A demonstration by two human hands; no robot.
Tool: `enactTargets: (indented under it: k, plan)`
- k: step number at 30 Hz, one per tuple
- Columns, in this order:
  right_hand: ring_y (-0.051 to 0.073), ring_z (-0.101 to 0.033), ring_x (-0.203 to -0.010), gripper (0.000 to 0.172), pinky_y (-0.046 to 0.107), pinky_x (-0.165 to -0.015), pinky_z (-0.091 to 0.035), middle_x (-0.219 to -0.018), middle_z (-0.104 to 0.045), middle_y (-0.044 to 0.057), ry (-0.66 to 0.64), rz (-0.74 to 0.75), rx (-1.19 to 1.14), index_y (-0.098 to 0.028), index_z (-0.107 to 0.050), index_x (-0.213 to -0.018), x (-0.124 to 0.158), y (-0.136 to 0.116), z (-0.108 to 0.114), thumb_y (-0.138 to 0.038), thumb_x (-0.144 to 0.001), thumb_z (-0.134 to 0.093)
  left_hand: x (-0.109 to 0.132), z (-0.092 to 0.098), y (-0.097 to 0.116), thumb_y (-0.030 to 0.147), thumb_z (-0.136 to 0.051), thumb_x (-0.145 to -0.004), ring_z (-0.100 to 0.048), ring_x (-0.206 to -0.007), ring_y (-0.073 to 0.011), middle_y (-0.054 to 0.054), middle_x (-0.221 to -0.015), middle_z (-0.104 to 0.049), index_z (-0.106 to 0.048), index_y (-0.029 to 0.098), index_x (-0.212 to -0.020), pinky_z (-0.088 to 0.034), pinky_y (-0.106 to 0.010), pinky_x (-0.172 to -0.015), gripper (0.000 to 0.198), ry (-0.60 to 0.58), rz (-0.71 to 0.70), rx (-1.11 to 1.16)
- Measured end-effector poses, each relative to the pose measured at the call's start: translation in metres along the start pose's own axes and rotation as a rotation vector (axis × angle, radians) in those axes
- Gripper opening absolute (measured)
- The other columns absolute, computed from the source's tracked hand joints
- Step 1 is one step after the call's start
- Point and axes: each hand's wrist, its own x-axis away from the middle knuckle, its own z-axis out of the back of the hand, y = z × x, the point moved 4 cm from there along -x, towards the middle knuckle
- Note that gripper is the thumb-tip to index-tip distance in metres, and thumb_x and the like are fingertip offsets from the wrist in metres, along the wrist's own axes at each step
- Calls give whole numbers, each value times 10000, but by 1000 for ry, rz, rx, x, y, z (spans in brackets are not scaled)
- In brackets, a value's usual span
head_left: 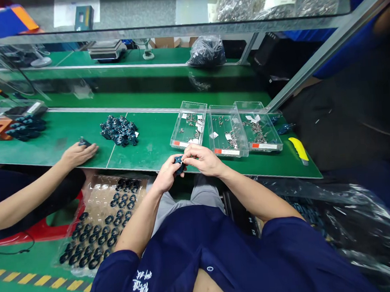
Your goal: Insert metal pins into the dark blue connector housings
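Note:
My left hand (166, 174) is shut on a small dark blue part (179, 164) just past the front edge of the green bench mat (141, 145). My right hand (202, 159) pinches a tiny silver metal piece (182, 162) against that part. Three clear plastic boxes of small metal pieces (189, 125) (227, 131) (259, 128) stand beyond my right hand. A heap of similar blue parts (119, 131) lies left of them. The part's exact shape is hidden by my fingers.
A co-worker's hand (78, 155) rests on a blue part at the left, beside more blue parts (23, 128). A plastic bag of dark parts (100, 224) lies below the bench. A yellow knife (298, 150) sits right. A glass shelf (173, 29) runs overhead.

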Motion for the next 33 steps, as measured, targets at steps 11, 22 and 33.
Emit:
enactTargets:
  k: [11, 22, 33]
  plan:
    - [175, -603, -810, 161, 339, -765, -500, -868, -632, 51, 31, -83, 23, -192, -711, -846, 3, 4, 5, -299, -925, -621, 0, -6, -1, 317, -632, -809, -577, -662, -130, -32, -823, -630, -577, 157, -1106, -408, -225, -531, 342, -1, -4, -102]
    - [166, -629, -735, 170, 295, -687, -500, -798, -684, 39, -147, -239, -2, -181, -714, -818, -12, 31, 5, -332, -871, -657, -6, 16, -22, 274, -600, -733, -593, -596, -144, -19, -740, -661, -624, 168, -1004, -363, -228, -494, 293, 101, -59, -129]
    - [292, -665, -964, 214, 373, -856, -502, -1008, -708, 224, -197, -769, 852, -57, -719, -940, -133, 206, 82, -16, -815, -550, -3, 68, -28, 282, -755, -736, -650, -865, -174, -42, -944, -679, -598, 189, -1175, -500, -309, -827, 475, 275, -20, -288]
